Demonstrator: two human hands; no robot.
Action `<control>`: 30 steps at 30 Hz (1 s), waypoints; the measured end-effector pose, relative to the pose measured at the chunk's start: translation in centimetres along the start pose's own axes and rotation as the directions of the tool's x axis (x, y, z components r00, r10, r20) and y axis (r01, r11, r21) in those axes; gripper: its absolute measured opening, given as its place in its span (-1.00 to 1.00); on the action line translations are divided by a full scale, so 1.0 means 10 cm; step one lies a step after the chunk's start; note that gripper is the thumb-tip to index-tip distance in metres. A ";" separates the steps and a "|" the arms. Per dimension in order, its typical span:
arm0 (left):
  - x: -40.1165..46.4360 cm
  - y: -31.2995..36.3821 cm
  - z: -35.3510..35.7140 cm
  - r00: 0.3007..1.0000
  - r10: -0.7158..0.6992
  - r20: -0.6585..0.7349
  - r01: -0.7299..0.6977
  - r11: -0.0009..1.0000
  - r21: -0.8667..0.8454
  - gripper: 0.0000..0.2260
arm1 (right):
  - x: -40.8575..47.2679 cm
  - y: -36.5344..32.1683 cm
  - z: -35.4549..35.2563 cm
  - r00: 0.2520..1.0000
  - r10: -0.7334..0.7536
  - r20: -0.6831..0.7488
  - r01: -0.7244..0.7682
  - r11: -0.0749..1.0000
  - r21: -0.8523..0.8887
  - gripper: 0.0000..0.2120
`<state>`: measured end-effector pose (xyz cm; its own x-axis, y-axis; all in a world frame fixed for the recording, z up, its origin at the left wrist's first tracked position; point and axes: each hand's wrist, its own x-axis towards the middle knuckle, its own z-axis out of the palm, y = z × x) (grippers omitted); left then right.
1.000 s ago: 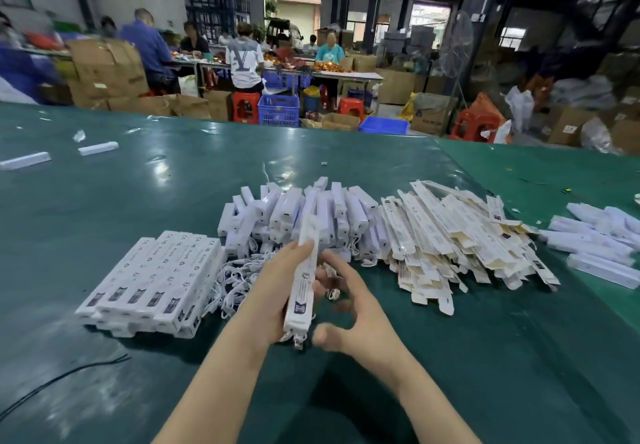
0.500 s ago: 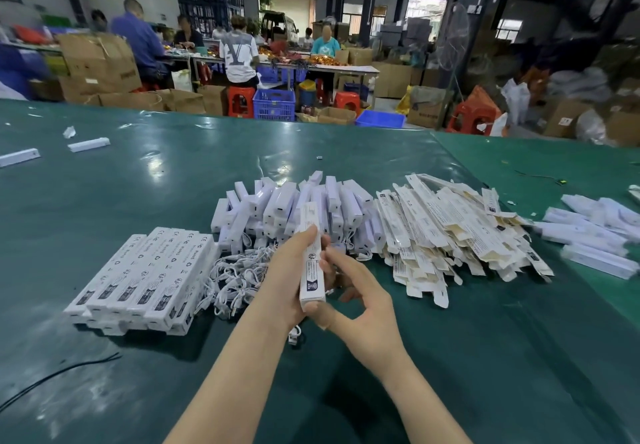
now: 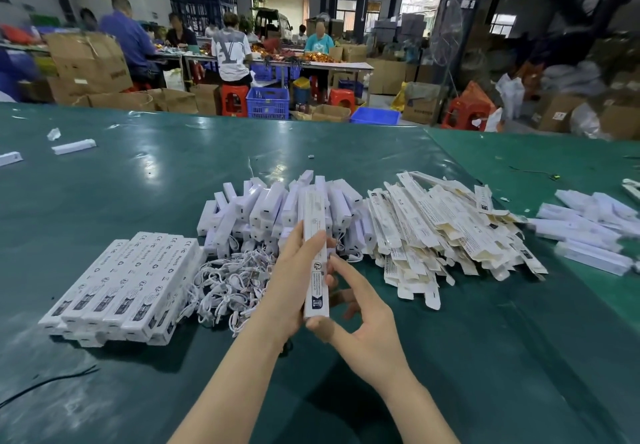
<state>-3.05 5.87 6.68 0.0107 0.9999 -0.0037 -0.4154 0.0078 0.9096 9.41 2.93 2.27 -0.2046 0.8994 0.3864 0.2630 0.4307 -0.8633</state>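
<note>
Cardboard, white and slightly glossy, made up the slim carton (image 3: pixel 315 270) that both hands held over the green desk (image 3: pixel 485 357). It was a long, narrow box with square edges. Its upper face carried fine black print, a round logo about halfway along and a dark square mark near the end closest to the person. The lettering was too small to read.

Its long axis ran almost straight away from the person. The near end sat low between the two palms, and the far end pointed up and forward, towards the heap of white units (image 3: pixel 277 208) behind it. The carton was tilted and off the desk surface.

The left grip (image 3: pixel 289 291) was clamped on the carton from the left side, with the fingers wrapped behind it and one fingertip showing over the front face. The right grip (image 3: pixel 367 326) pinched it too. The thumb pressed against the near end, the forefinger touched the right edge further up, and the other fingers were loosely bent beneath.

To the left, a stack of closed cartons (image 3: pixel 128 287) of the same kind lay side by side on the desk. A tangle of white cables (image 3: pixel 232 284) sat just beside that stack. To the right of the heap, flat carton blanks (image 3: pixel 450 232) were spread in a loose pile.
</note>
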 end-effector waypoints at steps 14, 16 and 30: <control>0.27 0.26 -0.08 0.999 0.043 0.002 -0.043 0.997 0.067 -0.30 | -0.01 0.03 0.08 0.999 0.021 -0.049 -0.019 0.999 0.028 -0.47; 0.31 0.27 -0.07 0.999 0.028 0.023 -0.030 0.997 0.076 -0.32 | -0.01 0.06 0.08 0.998 0.034 -0.052 -0.033 0.999 0.034 -0.43; 0.36 0.13 -0.17 0.999 -0.043 -0.013 0.045 0.981 0.189 -0.42 | -0.09 0.10 0.19 0.996 0.000 0.088 0.018 0.979 -0.204 -0.51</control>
<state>-5.13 9.47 7.12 0.0171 0.9987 -0.0485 -0.2349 0.0511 0.9707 8.07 2.37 0.42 -0.2864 0.8894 0.3563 0.4460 0.4529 -0.7720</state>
